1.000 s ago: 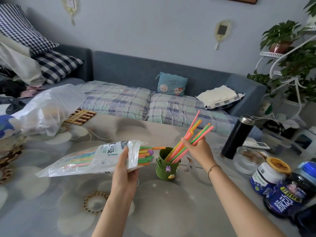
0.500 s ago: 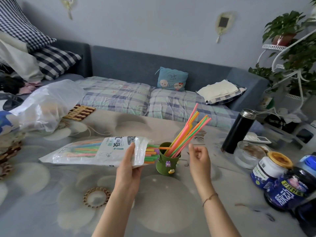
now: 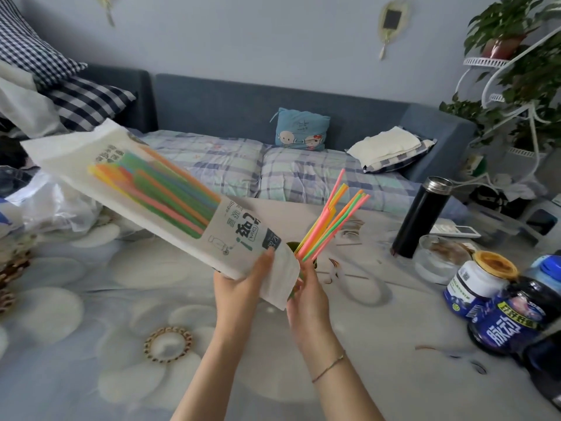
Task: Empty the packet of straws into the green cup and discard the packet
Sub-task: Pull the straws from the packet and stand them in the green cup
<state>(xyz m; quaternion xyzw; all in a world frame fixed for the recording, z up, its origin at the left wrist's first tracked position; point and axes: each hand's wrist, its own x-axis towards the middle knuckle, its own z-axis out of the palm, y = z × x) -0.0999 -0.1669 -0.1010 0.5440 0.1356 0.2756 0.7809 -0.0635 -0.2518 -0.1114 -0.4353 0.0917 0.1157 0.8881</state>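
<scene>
A blue sofa (image 3: 303, 98) stands far back against a pale wall (image 3: 243, 34). Green plants (image 3: 510, 22) sit far right.

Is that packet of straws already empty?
No, a bundle of coloured straws shows through the packet, which the left hand holds tilted with its mouth end down.

Table (image 3: 91, 299) w/ pale flower-print cloth. At centre, green cup (image 3: 292, 246), mostly hidden, w/ straws (image 3: 334, 220) inside. On R side, black flask (image 3: 420, 217) upright, glass bowl (image 3: 437, 262) just beside, 2 blue-label jars (image 3: 476, 282) near edge. On L side, plastic bag (image 3: 51, 208), woven mats (image 3: 12, 268).
</scene>
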